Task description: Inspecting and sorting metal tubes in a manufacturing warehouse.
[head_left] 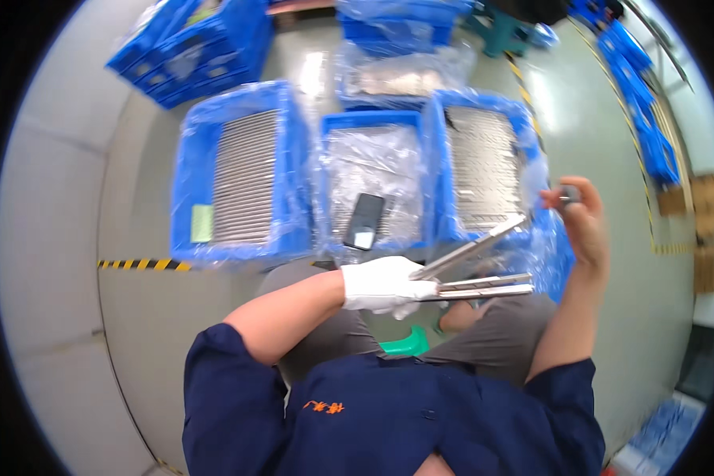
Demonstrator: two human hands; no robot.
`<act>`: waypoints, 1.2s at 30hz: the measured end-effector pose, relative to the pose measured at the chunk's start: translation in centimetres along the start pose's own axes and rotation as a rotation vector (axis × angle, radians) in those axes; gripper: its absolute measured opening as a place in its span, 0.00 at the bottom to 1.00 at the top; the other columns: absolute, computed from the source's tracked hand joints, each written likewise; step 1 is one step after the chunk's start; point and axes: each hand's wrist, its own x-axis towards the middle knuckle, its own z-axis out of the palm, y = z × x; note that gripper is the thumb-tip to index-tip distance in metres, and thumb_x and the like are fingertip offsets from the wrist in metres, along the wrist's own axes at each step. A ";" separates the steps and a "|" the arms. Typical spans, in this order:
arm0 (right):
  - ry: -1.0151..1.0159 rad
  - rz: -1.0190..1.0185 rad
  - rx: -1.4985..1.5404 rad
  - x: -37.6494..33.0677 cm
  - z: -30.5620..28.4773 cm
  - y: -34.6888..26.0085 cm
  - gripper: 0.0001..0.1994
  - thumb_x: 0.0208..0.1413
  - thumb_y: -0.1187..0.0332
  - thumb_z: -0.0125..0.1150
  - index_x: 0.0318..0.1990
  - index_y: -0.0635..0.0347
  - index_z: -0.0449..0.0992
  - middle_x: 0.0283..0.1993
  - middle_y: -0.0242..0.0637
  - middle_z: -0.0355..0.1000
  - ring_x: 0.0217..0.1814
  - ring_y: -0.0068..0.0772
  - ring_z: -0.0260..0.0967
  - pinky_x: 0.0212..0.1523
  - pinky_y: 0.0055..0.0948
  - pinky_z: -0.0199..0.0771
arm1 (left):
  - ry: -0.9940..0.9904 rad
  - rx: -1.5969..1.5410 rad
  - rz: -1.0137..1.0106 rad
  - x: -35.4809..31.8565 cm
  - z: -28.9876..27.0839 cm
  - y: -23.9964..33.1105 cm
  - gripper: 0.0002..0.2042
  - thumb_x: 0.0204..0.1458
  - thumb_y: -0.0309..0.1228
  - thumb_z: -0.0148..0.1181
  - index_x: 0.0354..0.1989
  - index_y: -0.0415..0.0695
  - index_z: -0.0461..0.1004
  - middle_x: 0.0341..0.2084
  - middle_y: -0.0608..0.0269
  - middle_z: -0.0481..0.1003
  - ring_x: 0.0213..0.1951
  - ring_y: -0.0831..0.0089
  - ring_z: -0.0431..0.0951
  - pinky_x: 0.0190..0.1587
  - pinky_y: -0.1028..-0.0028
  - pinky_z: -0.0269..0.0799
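Observation:
My left hand [381, 287], in a white glove, is closed around several slim metal rods [484, 292] in front of my lap. One rod [472, 247] fans away from the others, its far end tilted up to the right by the right bin. Out to the right, my bare right hand [587, 226] is raised with bent fingers. A small grey, round-looking metal piece [569, 195] shows at its fingertips; blur hides its exact kind. The blue right bin [444, 170], lined with clear plastic, holds rows of metal parts [485, 170].
A blue left bin [184, 178] holds stacked metal rods [246, 178] and a pale green slip [202, 223]. In the middle bin [373, 119], a black phone [365, 220] lies on plastic film. More blue crates [206, 55] stand behind. A green stool [407, 343] shows between my legs.

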 end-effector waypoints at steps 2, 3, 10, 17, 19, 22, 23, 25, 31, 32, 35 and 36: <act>0.165 -0.020 0.175 0.4 0.0 0.1 0.16 0.50 0.68 0.55 0.45 0.65 0.65 0.36 0.41 0.70 0.38 0.32 0.69 0.44 0.30 0.68 | 0.033 -0.132 0.106 -0.2 -0.1 -0.8 0.21 0.46 0.51 0.52 0.36 0.44 0.71 0.11 0.75 0.62 0.13 0.84 0.60 0.14 0.82 0.54; 0.241 0.037 0.202 0.3 0.4 0.2 0.16 0.50 0.68 0.54 0.45 0.66 0.64 0.36 0.41 0.70 0.38 0.32 0.69 0.45 0.30 0.68 | 0.071 -0.188 0.149 -0.7 0.0 -0.6 0.21 0.45 0.50 0.54 0.36 0.44 0.71 0.12 0.75 0.62 0.14 0.85 0.60 0.14 0.82 0.53; 0.234 0.011 0.141 -1.3 2.5 -0.8 0.14 0.50 0.75 0.50 0.46 0.64 0.64 0.36 0.40 0.69 0.35 0.30 0.69 0.44 0.29 0.68 | 1.290 0.365 0.150 -7.7 -6.7 -2.9 0.10 0.44 0.31 0.56 0.34 0.39 0.71 0.22 0.65 0.71 0.25 0.78 0.69 0.30 0.76 0.67; 0.439 0.098 0.037 -2.3 0.1 0.8 0.14 0.51 0.74 0.51 0.47 0.62 0.64 0.36 0.38 0.69 0.34 0.26 0.68 0.41 0.25 0.69 | 1.598 1.268 -0.326 -15.9 -20.0 -11.8 0.06 0.44 0.30 0.47 0.31 0.50 0.70 0.21 0.57 0.73 0.25 0.60 0.74 0.28 0.63 0.68; 0.486 0.139 0.010 -2.9 0.2 1.4 0.15 0.51 0.74 0.51 0.47 0.61 0.64 0.36 0.38 0.69 0.33 0.26 0.67 0.40 0.24 0.70 | 1.576 1.299 -0.349 -15.6 -23.5 -13.5 0.06 0.44 0.28 0.45 0.29 0.49 0.70 0.21 0.57 0.73 0.25 0.61 0.75 0.28 0.64 0.68; 0.513 0.241 0.013 -3.1 0.6 3.1 0.14 0.51 0.74 0.51 0.46 0.61 0.65 0.36 0.38 0.69 0.31 0.25 0.67 0.37 0.22 0.70 | 1.537 1.255 -0.346 -14.1 -27.9 -15.2 0.07 0.45 0.28 0.43 0.28 0.47 0.70 0.22 0.56 0.73 0.28 0.60 0.75 0.30 0.63 0.68; 0.514 0.274 0.010 -2.9 1.2 3.6 0.13 0.51 0.74 0.51 0.46 0.61 0.65 0.36 0.38 0.69 0.30 0.25 0.67 0.36 0.21 0.71 | 1.502 1.238 -0.350 -13.3 -29.1 -15.3 0.07 0.45 0.28 0.43 0.28 0.47 0.70 0.23 0.55 0.73 0.29 0.60 0.75 0.31 0.63 0.68; 0.516 0.297 0.006 -2.1 2.3 4.1 0.13 0.52 0.74 0.51 0.46 0.61 0.65 0.35 0.38 0.69 0.29 0.25 0.67 0.35 0.21 0.71 | 1.454 1.246 -0.271 -11.9 -31.2 -15.5 0.07 0.45 0.28 0.44 0.28 0.48 0.71 0.24 0.56 0.73 0.30 0.61 0.75 0.32 0.64 0.68; 0.500 0.399 -0.038 -0.6 4.0 4.8 0.12 0.52 0.74 0.50 0.45 0.61 0.65 0.35 0.38 0.69 0.29 0.25 0.67 0.35 0.21 0.70 | 1.403 1.322 -0.224 -8.7 -36.7 -16.7 0.08 0.45 0.27 0.45 0.29 0.52 0.72 0.25 0.61 0.74 0.30 0.64 0.75 0.32 0.67 0.68; 0.508 0.420 -0.050 -0.9 4.0 4.9 0.12 0.52 0.74 0.50 0.45 0.61 0.65 0.35 0.39 0.69 0.29 0.25 0.67 0.35 0.21 0.70 | 1.370 1.336 -0.234 -8.0 -37.3 -16.4 0.09 0.45 0.28 0.44 0.29 0.52 0.72 0.26 0.61 0.74 0.31 0.65 0.75 0.33 0.67 0.67; 0.524 0.458 -0.080 -0.9 3.9 5.4 0.12 0.52 0.74 0.50 0.45 0.61 0.65 0.35 0.39 0.69 0.29 0.25 0.67 0.35 0.21 0.70 | 1.350 1.349 -0.385 -6.6 -38.6 -15.6 0.09 0.46 0.28 0.44 0.30 0.52 0.73 0.29 0.62 0.74 0.35 0.66 0.75 0.37 0.65 0.66; 0.527 0.470 -0.087 -0.9 3.9 5.5 0.12 0.52 0.74 0.50 0.45 0.61 0.65 0.35 0.39 0.69 0.29 0.25 0.67 0.35 0.21 0.70 | 1.349 1.341 -0.406 -6.2 -39.3 -15.8 0.09 0.46 0.28 0.45 0.32 0.52 0.72 0.30 0.62 0.74 0.37 0.65 0.74 0.38 0.64 0.65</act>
